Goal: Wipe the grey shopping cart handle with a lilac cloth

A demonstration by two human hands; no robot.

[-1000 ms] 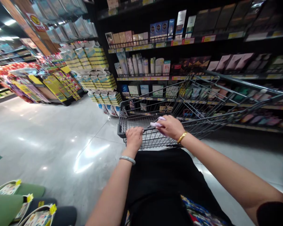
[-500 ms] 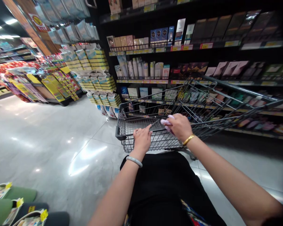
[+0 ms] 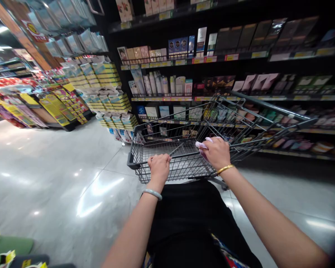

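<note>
A grey wire shopping cart [image 3: 145,130] stands in front of me in a shop aisle, its basket empty. My left hand [image 3: 159,167] is closed round the cart's handle bar, a pale bangle on the wrist. My right hand [image 3: 216,152], with a gold bracelet, is closed on the same bar further right and also pinches a small pale lilac thing [image 3: 202,144] that I cannot make out.
Dark shelves [image 3: 240,57] of boxed and bottled goods run along the right, close to the cart. Stacked yellow and blue packs [image 3: 111,96] stand at the aisle end ahead-left. Glossy grey floor [image 3: 50,160] stretches left. Green bags [image 3: 8,249] lie at the bottom left.
The cart has rolled forward and swung a little to the left. Both hands stay on the handle. The green bags have slid toward the lower left edge.
</note>
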